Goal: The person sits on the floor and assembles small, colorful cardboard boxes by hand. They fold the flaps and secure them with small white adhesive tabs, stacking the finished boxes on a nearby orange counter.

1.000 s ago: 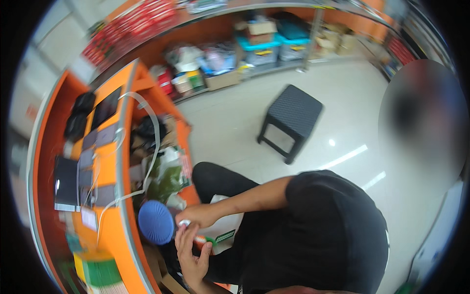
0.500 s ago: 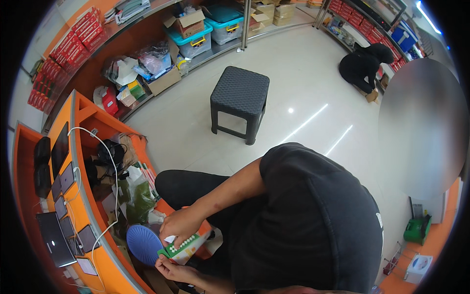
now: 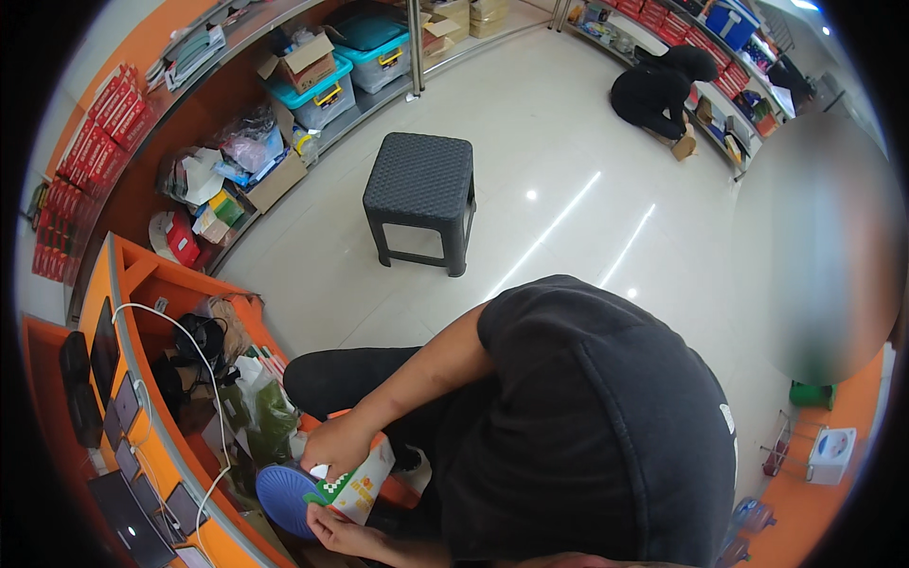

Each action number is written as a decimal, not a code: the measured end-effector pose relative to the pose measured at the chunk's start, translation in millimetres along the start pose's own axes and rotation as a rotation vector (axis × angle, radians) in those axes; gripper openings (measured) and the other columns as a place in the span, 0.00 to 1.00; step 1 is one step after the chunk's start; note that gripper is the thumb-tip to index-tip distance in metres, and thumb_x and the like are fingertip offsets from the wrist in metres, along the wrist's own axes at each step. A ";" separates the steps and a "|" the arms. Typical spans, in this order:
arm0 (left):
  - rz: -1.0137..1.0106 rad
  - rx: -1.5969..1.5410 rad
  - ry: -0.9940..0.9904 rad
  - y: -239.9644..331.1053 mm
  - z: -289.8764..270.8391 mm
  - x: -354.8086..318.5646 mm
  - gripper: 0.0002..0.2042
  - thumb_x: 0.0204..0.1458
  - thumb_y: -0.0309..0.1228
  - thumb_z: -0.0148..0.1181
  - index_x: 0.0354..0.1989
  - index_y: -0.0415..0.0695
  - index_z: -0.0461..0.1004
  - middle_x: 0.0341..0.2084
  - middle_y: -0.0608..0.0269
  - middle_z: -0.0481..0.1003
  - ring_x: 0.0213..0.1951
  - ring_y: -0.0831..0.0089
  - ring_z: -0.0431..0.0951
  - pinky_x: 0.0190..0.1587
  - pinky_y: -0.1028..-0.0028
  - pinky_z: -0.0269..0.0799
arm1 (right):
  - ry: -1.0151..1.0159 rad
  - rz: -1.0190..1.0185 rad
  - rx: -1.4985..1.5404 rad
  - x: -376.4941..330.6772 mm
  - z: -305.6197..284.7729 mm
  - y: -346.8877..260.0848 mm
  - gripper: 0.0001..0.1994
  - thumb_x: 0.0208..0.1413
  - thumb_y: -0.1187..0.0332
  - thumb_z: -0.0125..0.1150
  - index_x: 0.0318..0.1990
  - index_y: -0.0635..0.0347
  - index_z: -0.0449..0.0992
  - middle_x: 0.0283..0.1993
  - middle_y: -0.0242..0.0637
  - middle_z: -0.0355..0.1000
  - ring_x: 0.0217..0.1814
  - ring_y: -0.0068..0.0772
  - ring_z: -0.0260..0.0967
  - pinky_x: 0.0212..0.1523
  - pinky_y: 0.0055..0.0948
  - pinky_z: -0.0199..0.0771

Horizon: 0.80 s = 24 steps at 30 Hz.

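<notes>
Carton (image 3: pixel 371 485): white, green and orange cardboard, just beside a round, ridged blue disc (image 3: pixel 281 499).
Left hand (image 3: pixel 339 532): grip pinching the green cardboard flap (image 3: pixel 314 498).
Right hand (image 3: pixel 337 443): at the carton's end; cannot tell its grip.
Flap: apparently being worked; next move calls for steady left pinch.

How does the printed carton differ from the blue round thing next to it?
Colour: the carton is white with green and orange-yellow printing; the blue disc is plain blue.
Shape: the carton is straight-edged, while the blue disc is round with ridges fanning outward.
Handling: the left hand pinches the carton's green edge; it isn't gripping the blue disc.
Both sit near the person's hands.
</notes>
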<state>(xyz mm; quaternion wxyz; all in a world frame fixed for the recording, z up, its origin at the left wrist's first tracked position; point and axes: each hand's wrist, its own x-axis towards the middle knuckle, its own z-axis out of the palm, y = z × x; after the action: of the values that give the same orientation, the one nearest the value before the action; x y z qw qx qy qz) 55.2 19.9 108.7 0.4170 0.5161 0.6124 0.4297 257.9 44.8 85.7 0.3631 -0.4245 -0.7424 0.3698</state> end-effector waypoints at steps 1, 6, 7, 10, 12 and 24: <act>-0.053 0.025 -0.001 5.0 -4.9 -2.1 0.11 0.64 0.29 0.58 0.50 0.36 0.73 0.43 0.53 0.75 0.43 0.65 0.76 0.46 0.69 0.74 | 0.054 -0.050 -0.078 -1.1 -1.3 -3.5 0.15 0.51 0.62 0.69 0.39 0.66 0.78 0.34 0.50 0.79 0.42 0.55 0.78 0.42 0.50 0.76; -0.079 0.166 -0.019 5.1 -13.8 1.6 0.16 0.64 0.35 0.57 0.49 0.32 0.79 0.39 0.51 0.79 0.37 0.63 0.77 0.40 0.66 0.74 | 0.149 -0.274 -0.286 -3.1 2.9 -15.1 0.13 0.49 0.65 0.65 0.38 0.62 0.72 0.38 0.44 0.75 0.38 0.51 0.79 0.35 0.47 0.79; -0.137 0.221 -0.019 7.8 -15.4 2.8 0.16 0.64 0.35 0.58 0.48 0.32 0.79 0.37 0.52 0.79 0.36 0.64 0.76 0.39 0.65 0.73 | 0.173 -0.291 -0.319 -3.4 6.0 -14.9 0.13 0.49 0.65 0.65 0.38 0.62 0.72 0.38 0.44 0.75 0.38 0.51 0.79 0.35 0.47 0.79; -0.132 0.266 0.002 28.0 -9.6 -9.5 0.16 0.63 0.35 0.59 0.45 0.30 0.80 0.33 0.53 0.79 0.34 0.64 0.73 0.37 0.64 0.71 | 0.211 -0.335 -0.375 -1.6 17.5 -12.0 0.12 0.51 0.65 0.63 0.39 0.62 0.72 0.40 0.43 0.74 0.37 0.51 0.79 0.35 0.47 0.79; -0.089 0.278 -0.007 35.9 -4.3 -13.7 0.16 0.62 0.34 0.59 0.44 0.30 0.80 0.32 0.53 0.79 0.34 0.64 0.73 0.37 0.64 0.71 | 0.218 -0.332 -0.363 -3.5 16.8 -11.2 0.12 0.52 0.65 0.62 0.39 0.62 0.72 0.40 0.43 0.74 0.36 0.50 0.79 0.35 0.47 0.79; -0.164 0.281 -0.041 10.7 -22.0 -2.9 0.11 0.59 0.28 0.58 0.40 0.31 0.80 0.30 0.59 0.77 0.31 0.71 0.71 0.35 0.69 0.69 | 0.144 -0.304 -0.144 -11.7 26.1 -6.6 0.12 0.50 0.68 0.65 0.40 0.61 0.73 0.40 0.42 0.72 0.41 0.51 0.76 0.40 0.48 0.75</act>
<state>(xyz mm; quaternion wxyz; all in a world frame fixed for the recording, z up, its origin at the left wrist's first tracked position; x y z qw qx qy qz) 37.5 16.0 125.4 0.3867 0.5265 0.6979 0.2935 237.7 25.6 76.7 0.4359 -0.3576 -0.7945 0.2254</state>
